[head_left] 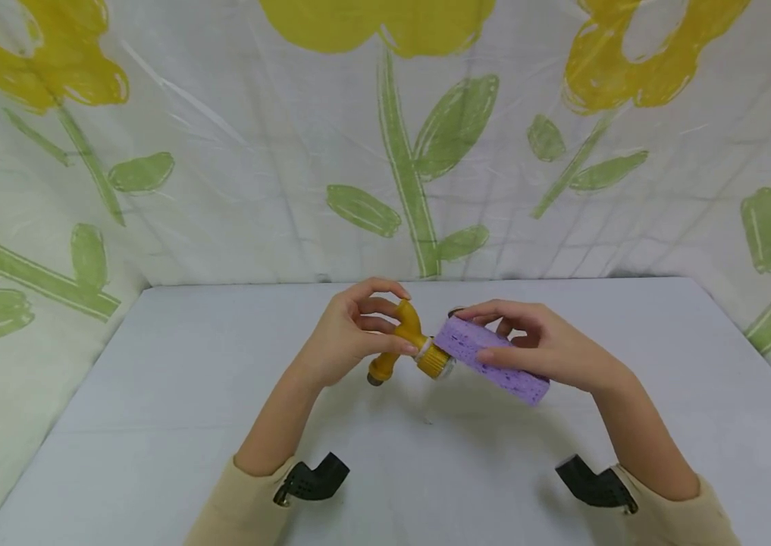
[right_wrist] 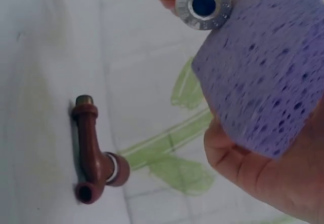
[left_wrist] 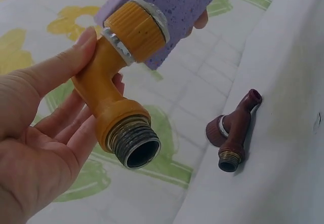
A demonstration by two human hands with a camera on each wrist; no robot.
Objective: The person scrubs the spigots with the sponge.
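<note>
My left hand point(head_left: 351, 330) pinches a yellow faucet point(head_left: 410, 326) by its body, between thumb and fingers, over the table. In the left wrist view the faucet point(left_wrist: 109, 77) shows its threaded, hollow inlet and a ribbed yellow knob. A purple porous sponge point(head_left: 494, 360) is in my right hand point(head_left: 549, 345), gripped along its sides. One end of the sponge point(right_wrist: 263, 67) meets the silver-faced knob in the right wrist view. On the white surface lies a dark red faucet point(left_wrist: 238, 127), mostly hidden behind the sponge and right hand in the head view.
A white table point(head_left: 173, 394) spreads under both hands. Behind it hangs a pale curtain point(head_left: 242, 152) painted with yellow flowers and green leaves. Black camera mounts point(head_left: 317, 479) stick out from both beige sleeves.
</note>
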